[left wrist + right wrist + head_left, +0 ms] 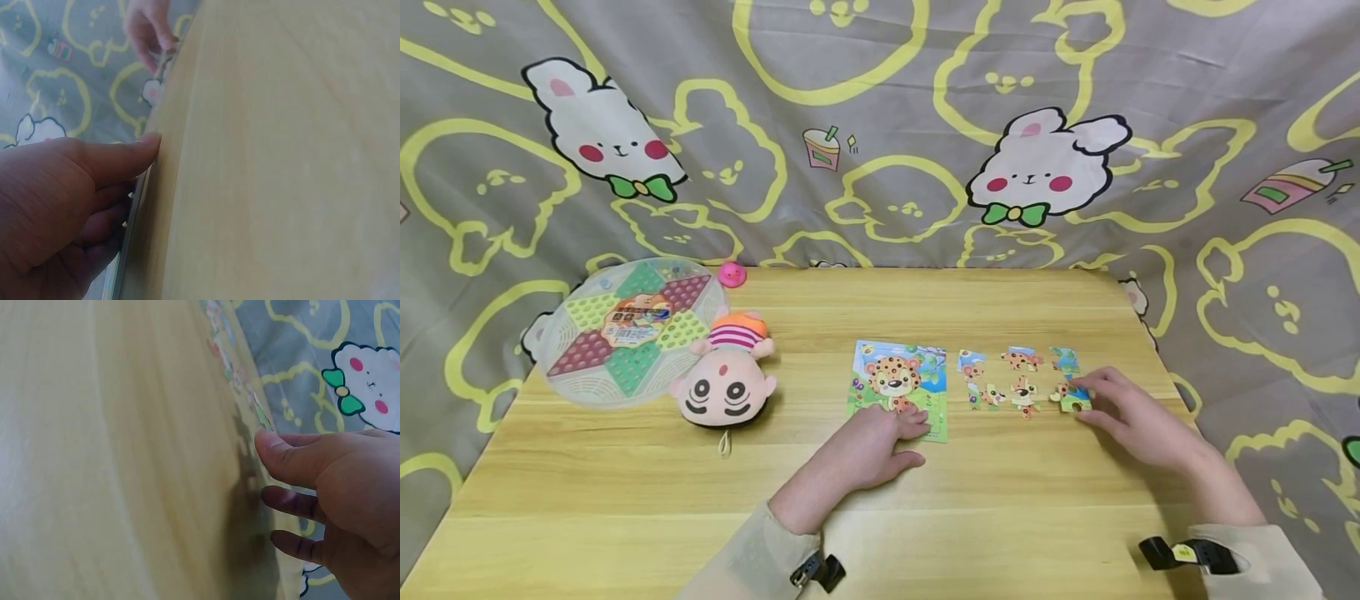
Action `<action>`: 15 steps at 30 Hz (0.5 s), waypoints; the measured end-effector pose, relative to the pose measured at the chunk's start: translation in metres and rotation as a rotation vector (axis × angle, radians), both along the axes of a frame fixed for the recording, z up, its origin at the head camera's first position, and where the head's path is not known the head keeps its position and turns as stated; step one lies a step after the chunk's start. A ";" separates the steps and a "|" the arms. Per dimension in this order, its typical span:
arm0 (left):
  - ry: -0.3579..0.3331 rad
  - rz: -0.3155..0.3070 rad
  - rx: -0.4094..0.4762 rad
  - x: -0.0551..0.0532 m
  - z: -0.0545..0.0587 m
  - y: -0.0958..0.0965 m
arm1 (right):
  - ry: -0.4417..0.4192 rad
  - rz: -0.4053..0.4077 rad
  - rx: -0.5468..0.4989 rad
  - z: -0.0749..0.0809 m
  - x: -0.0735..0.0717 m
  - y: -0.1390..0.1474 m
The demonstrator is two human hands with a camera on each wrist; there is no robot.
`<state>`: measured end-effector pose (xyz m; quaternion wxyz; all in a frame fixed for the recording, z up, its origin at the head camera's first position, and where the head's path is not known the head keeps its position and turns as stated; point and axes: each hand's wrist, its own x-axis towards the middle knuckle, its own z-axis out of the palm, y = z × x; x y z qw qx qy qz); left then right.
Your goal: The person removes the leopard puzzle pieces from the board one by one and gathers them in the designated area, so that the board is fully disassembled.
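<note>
My left hand [872,442] rests on the lower part of a leopard puzzle board [934,379], fingers laid out over the picture and thumb on the table beside it. In the left wrist view the left hand [69,200] lies low against the tabletop. At the right end of a group of loose jigsaw pieces, my right hand [1138,421] has its thumb and fingers at opposite edges of a blue and green jigsaw piece [1077,402]. Several other pieces, such as a leopard-spotted piece [1021,359], lie flat between board and right hand.
A round Chinese checkers board [572,379] in clear wrap lies at the far left. A plush doll [722,387] overlaps its right edge, with a small pink toy [732,274] behind. Patterned fabric [880,125] hangs behind the wooden table [625,517].
</note>
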<state>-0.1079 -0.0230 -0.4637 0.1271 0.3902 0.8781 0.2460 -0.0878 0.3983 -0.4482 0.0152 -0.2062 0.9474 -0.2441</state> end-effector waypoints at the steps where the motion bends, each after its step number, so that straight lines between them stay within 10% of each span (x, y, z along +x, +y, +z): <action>1: 0.000 0.000 0.001 0.000 0.000 0.000 | -0.009 -0.007 0.007 -0.002 0.000 0.001; 15: -0.011 0.005 -0.015 0.000 0.001 0.000 | -0.047 -0.028 0.032 -0.009 -0.001 0.011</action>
